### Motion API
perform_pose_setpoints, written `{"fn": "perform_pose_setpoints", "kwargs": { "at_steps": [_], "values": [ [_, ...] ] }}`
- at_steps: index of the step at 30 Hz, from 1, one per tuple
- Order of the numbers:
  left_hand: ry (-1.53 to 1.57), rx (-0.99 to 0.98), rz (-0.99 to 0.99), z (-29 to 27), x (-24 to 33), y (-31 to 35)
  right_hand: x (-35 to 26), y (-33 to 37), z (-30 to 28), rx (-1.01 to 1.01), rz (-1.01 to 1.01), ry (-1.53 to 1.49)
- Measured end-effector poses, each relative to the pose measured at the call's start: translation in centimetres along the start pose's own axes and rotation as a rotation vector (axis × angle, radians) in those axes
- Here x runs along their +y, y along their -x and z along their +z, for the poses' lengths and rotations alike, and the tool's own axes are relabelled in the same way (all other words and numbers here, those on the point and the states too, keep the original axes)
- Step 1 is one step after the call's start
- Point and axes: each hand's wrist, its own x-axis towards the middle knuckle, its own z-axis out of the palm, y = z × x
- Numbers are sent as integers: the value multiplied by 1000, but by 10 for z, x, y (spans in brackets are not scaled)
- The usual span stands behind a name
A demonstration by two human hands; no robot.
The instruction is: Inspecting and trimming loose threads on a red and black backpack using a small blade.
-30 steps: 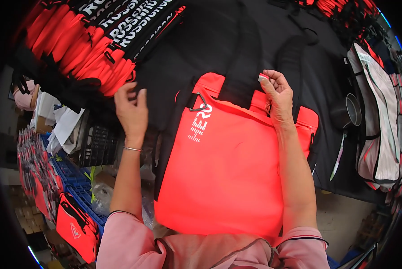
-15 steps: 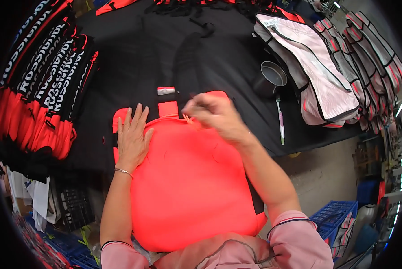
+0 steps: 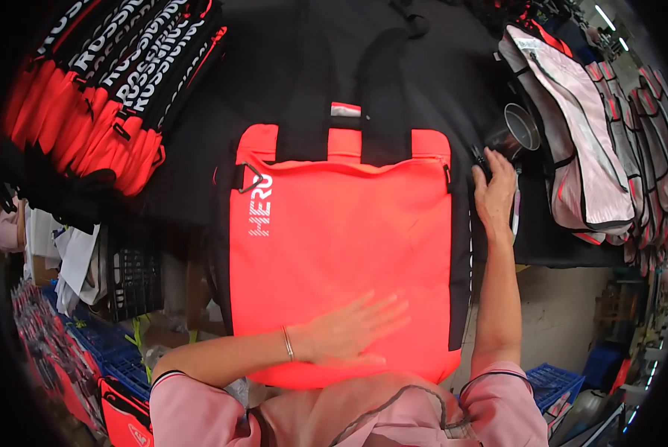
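Observation:
A bright red-orange fabric bag (image 3: 341,246) with black side panels and white lettering lies flat in front of me. My left hand (image 3: 353,328) is over its lower part, open, palm down, fingers spread and slightly blurred. To the right of the bag, my right hand (image 3: 496,195) rests near the dark cloth, fingers stretched out and thumb apart. By its fingertips lies a small dark tool (image 3: 479,156), its kind too unclear to make out. A metal cup (image 3: 522,128) stands just beyond that hand. Partly hidden behind the hand is a toothbrush (image 3: 516,212).
Stacked red and black bags (image 3: 118,97) fill the far left of the black-covered table (image 3: 289,82). Pale pink panels with black edging (image 3: 572,141) are piled at the right. Blue crates (image 3: 554,387) stand below on the floor.
My left hand has come from the bag's upper left down to its lower middle. My right hand has left the top edge for the cup's side. The bag's lettering and a ring now show.

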Motion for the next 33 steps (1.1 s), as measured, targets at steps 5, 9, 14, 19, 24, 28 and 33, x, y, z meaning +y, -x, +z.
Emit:
{"fn": "perform_pose_setpoints", "kwargs": {
  "at_steps": [5,9,14,19,24,28,33],
  "values": [
    [687,-383,-108,-55,10,27,-95,-9,-45,86,-40,-398],
    [-726,896,-449,-107,-63,68,-102,36,-23,-330,-389,-52],
    [-497,1037,-889,-91,-108,81,-184,195,-19,-504,-1360,331],
    [-474,1115,-874,-83,-113,77,-235,153,-26,-1214,-1070,-684],
    [-490,1175,-812,-81,-113,70,-213,100,9,-629,-572,-32],
    [-474,1184,-852,-77,-110,72,-233,171,-35,-1071,-1109,-738],
    [-533,1210,-838,-76,-106,73,-226,81,-12,-943,-689,-697]
  ]
}}
